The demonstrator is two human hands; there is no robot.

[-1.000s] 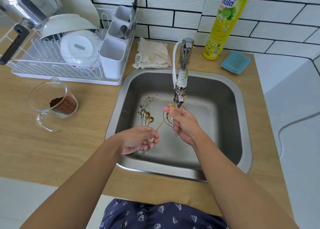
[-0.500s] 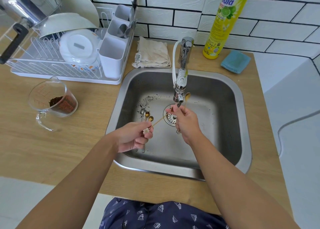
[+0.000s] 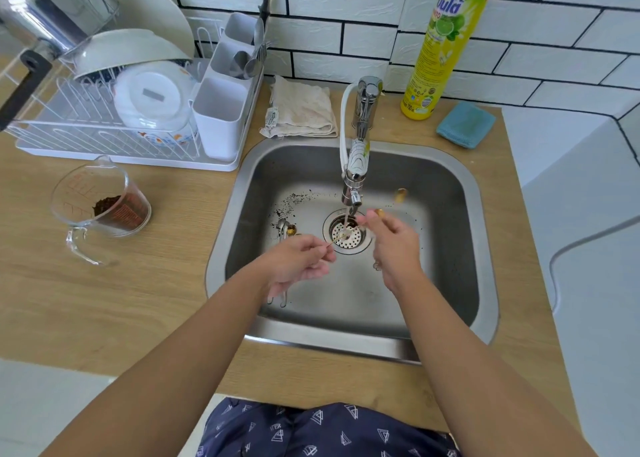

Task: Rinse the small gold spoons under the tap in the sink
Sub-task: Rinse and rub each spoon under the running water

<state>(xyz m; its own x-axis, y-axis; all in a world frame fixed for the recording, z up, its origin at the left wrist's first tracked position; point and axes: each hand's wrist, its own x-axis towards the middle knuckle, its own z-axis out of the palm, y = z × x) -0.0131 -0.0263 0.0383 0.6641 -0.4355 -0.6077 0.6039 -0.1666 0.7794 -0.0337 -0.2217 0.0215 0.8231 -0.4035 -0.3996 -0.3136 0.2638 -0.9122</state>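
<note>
We have both hands over the steel sink (image 3: 446,166) at frame centre: the left hand (image 3: 298,264) pinches a thin gold spoon (image 3: 337,240) by its handle, the far end lying in the stream from the tap (image 3: 355,179) right above the drain strainer (image 3: 348,235). Our right hand (image 3: 393,243) has its fingers curled round another gold piece (image 3: 380,212) just right of the spout, though what it is stays blurred. More spoons (image 3: 287,230) lie on the sink floor left of the drain, beside dark specks.
</note>
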